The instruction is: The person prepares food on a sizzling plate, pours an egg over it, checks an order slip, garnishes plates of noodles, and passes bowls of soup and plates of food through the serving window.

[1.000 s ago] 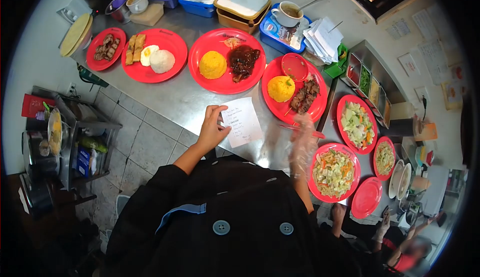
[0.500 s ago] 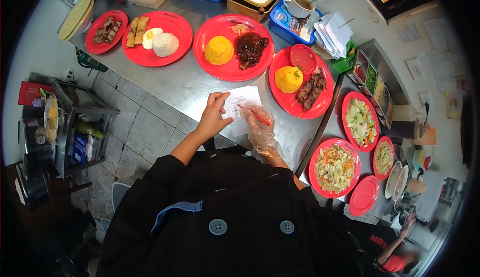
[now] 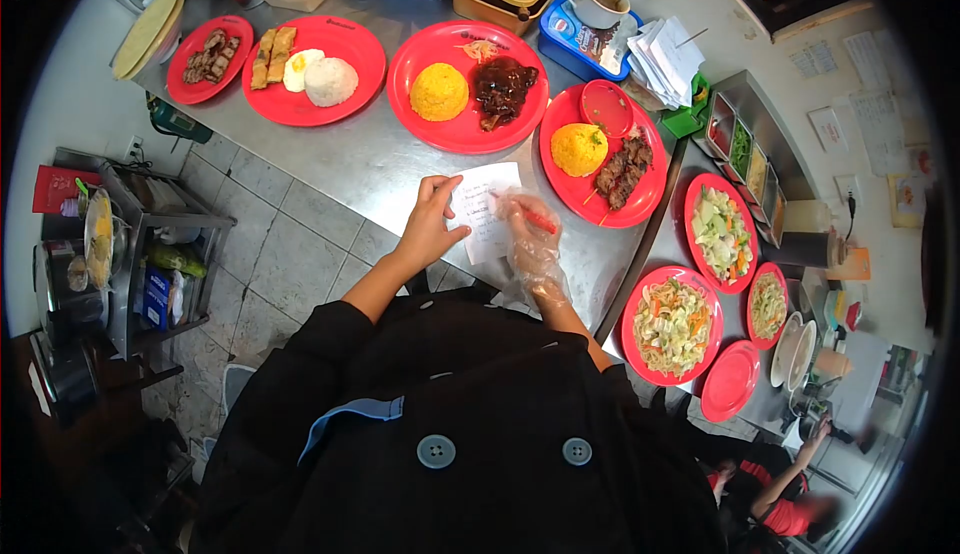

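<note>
A small white paper slip (image 3: 487, 189) with handwritten lines lies on the steel counter in front of me. My left hand (image 3: 430, 224) is bare and rests at the slip's left edge, its thumb and fingers apart and touching the paper. My right hand (image 3: 533, 254) wears a clear plastic glove and is closed around a red pen (image 3: 541, 221), over the slip's right side. Just right of that hand, a red plate (image 3: 640, 209) holds yellow rice, skewered meat and a red sauce bowl. Behind the slip, another red plate (image 3: 425, 59) carries yellow rice and dark sauced meat.
More red plates with food line the counter (image 3: 350, 169) to the left. Noodle plates (image 3: 671, 326) stand at right beside an empty red plate (image 3: 730, 381). A blue tub (image 3: 562, 59) bears a cup (image 3: 598, 4) and spoon near stacked papers (image 3: 664, 62). A co-worker (image 3: 790, 514) is at lower right.
My right hand and the pen have moved slightly right and up over the slip, and more writing shows. My left hand stays at the edge. More of the co-worker is visible.
</note>
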Demonstrator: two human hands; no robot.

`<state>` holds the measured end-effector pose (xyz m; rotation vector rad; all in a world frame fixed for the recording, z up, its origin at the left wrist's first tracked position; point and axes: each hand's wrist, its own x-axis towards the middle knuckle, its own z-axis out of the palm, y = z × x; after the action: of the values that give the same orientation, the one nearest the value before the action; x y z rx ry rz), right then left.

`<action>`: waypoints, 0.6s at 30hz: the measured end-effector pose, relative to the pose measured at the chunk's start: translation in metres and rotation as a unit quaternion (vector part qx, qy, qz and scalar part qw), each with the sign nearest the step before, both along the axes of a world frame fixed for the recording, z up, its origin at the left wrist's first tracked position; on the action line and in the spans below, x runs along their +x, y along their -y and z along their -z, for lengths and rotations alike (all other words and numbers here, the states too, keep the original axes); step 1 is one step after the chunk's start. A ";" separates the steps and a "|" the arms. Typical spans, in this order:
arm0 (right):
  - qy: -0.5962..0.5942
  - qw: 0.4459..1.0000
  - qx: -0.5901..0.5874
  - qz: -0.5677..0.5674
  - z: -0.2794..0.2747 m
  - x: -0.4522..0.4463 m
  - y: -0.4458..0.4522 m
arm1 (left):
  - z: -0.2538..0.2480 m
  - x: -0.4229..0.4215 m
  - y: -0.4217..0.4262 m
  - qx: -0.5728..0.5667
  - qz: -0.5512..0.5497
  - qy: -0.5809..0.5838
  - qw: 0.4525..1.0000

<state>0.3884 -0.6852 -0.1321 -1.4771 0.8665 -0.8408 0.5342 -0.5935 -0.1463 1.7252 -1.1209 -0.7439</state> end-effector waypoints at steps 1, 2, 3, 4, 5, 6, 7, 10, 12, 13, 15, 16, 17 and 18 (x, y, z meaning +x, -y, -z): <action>-0.004 1.000 0.017 -0.017 0.000 -0.002 -0.005 | 0.000 0.000 0.000 -0.002 0.003 0.001 1.000; -0.005 1.000 0.017 -0.016 -0.002 0.000 -0.011 | 0.000 0.001 0.000 -0.003 0.007 0.002 1.000; -0.027 0.999 0.012 -0.040 -0.006 0.002 -0.016 | 0.001 0.001 0.000 -0.003 0.008 0.002 1.000; -0.049 0.997 0.008 -0.063 -0.008 0.003 -0.019 | 0.002 0.002 0.000 0.002 0.018 0.018 1.000; -0.050 0.997 0.009 -0.061 -0.005 0.002 -0.019 | 0.002 0.002 0.000 0.009 0.030 0.034 0.999; -0.078 0.994 -0.039 -0.070 0.000 0.002 -0.016 | 0.003 0.003 0.000 0.010 0.032 0.033 0.999; -0.107 0.988 -0.086 -0.077 0.005 0.001 -0.015 | 0.003 0.003 0.000 0.014 0.031 0.029 0.999; -0.015 0.999 -0.019 0.024 0.013 -0.013 0.001 | -0.001 0.002 0.000 0.033 0.036 0.016 0.999; -0.051 0.998 -0.003 0.040 0.000 -0.023 0.002 | -0.003 0.003 -0.002 0.050 0.042 0.008 0.998; -0.088 0.995 0.012 0.055 -0.007 -0.027 -0.001 | -0.003 0.003 -0.003 0.037 0.044 0.007 0.998; -0.103 0.992 0.046 0.056 -0.016 -0.031 -0.009 | -0.004 0.003 -0.003 0.025 0.048 0.005 0.999; -0.081 0.993 0.062 0.050 -0.005 -0.035 -0.013 | -0.005 0.004 -0.003 0.025 0.061 0.013 0.998; -0.059 0.994 0.079 0.044 -0.003 -0.036 -0.015 | -0.006 0.005 -0.003 0.025 0.075 0.020 0.997; -0.059 0.994 0.080 0.045 -0.002 -0.037 -0.016 | -0.005 0.005 -0.003 0.026 0.077 0.020 0.997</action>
<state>0.3512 -0.6687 -0.1298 -1.3656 1.0710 -0.7386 0.5391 -0.5907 -0.1416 1.7178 -1.2828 -0.8416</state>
